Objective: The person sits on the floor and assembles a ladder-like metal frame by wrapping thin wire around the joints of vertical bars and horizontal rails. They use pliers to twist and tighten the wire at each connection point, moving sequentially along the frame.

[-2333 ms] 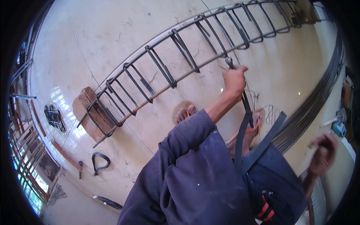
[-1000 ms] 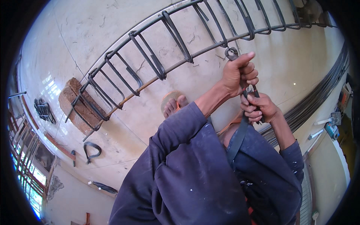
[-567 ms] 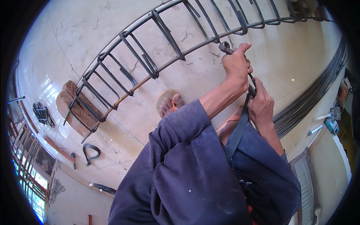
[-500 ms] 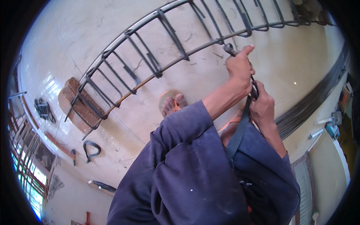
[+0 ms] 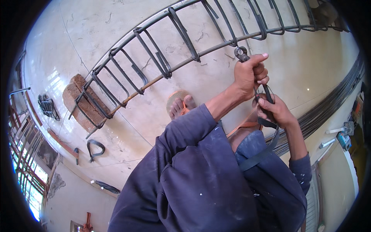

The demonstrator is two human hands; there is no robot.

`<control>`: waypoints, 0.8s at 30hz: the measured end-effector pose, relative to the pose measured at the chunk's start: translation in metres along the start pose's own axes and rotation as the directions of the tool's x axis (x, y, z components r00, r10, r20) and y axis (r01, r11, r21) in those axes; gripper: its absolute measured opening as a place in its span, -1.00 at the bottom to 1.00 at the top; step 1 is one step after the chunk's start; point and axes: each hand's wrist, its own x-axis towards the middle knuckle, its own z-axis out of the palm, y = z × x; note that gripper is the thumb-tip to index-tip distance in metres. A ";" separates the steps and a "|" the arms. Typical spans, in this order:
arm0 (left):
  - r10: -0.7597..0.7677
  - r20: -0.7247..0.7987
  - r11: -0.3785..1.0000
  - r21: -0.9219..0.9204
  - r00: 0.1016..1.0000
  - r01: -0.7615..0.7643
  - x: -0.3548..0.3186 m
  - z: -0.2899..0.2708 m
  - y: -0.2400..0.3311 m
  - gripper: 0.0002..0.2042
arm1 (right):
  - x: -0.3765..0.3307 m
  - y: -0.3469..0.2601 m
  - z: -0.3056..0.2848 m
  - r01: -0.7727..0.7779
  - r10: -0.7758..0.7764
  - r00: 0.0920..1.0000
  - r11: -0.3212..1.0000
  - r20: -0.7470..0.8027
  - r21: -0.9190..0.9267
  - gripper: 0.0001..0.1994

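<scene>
My left hand is closed round the upper part of a pair of dark pincers, thumb sticking out. The pincers' round jaws sit at a joint where a stirrup meets the near long bar of a steel rebar cage. Lower down, my right hand grips a handle of the same pincers. From beside the right hand a dark strap curves down over my lap. What the jaws bite on is too small to make out clearly.
Bricks support the cage's left end. A long bundle of thin steel bars curves along the right. On the floor at left lie a bent wire loop and stacked dark stirrups. My sandalled foot is below the cage.
My right hand has moved down and to the right, away from my left hand. The strap, nearly straight before, now bends slackly. The pincers' jaws show more openly beside the bar.
</scene>
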 end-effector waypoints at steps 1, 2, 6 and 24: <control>0.026 -0.070 0.999 0.023 0.997 -0.024 0.001 0.004 0.000 -0.63 | 0.001 0.005 0.011 0.124 -0.160 0.964 0.977 -0.213 -0.173 -0.65; 0.044 -0.137 0.998 0.039 0.990 -0.039 0.001 0.009 -0.002 -0.63 | -0.002 0.012 0.022 0.191 -0.334 0.857 0.913 -0.392 -0.361 -0.62; 0.127 -0.323 0.989 0.111 0.938 -0.095 0.005 0.017 -0.005 -0.71 | -0.003 0.022 0.044 0.040 -0.714 0.573 0.514 -0.402 -0.857 -0.45; -0.103 0.023 0.994 0.044 0.994 0.102 -0.014 -0.001 0.013 -0.71 | 0.016 0.045 0.005 -0.155 -0.179 0.892 0.742 0.416 0.652 -0.39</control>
